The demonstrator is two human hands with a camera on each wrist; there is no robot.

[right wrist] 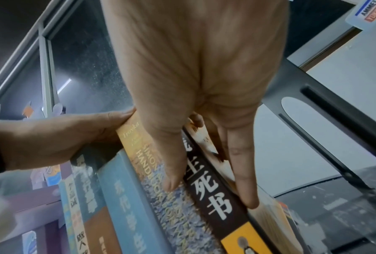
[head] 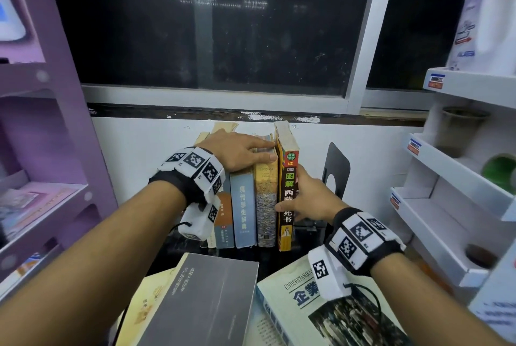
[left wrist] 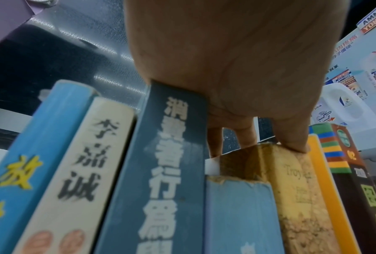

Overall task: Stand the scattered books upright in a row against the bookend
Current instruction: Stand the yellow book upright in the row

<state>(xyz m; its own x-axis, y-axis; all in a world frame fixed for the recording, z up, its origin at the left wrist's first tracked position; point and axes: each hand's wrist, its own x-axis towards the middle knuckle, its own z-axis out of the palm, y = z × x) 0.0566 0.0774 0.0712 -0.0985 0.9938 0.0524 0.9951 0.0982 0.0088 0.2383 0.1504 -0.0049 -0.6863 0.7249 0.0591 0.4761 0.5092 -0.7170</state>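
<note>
Several books stand upright in a row on the dark desk. My left hand (head: 251, 151) lies flat across their tops, its fingers (left wrist: 293, 137) pressing on the yellow book (head: 266, 206) next to a blue book (head: 244, 206). My right hand (head: 304, 200) pinches the dark-spined book with an orange foot (head: 287, 178) at the row's right end, thumb (right wrist: 172, 171) by the spine, fingers on the right cover. The black metal bookend (head: 337, 167) stands a small gap to its right. A grey book (head: 206, 303) and a pale "Understanding" book (head: 293, 298) lie flat in front.
A purple shelf unit (head: 42, 122) closes in the left side. A white tiered rack (head: 460, 178) with a white jug (head: 485, 24) on top stands at the right. A dark window (head: 209, 24) and white wall are behind the row. A cream book (head: 153, 298) lies under the grey one.
</note>
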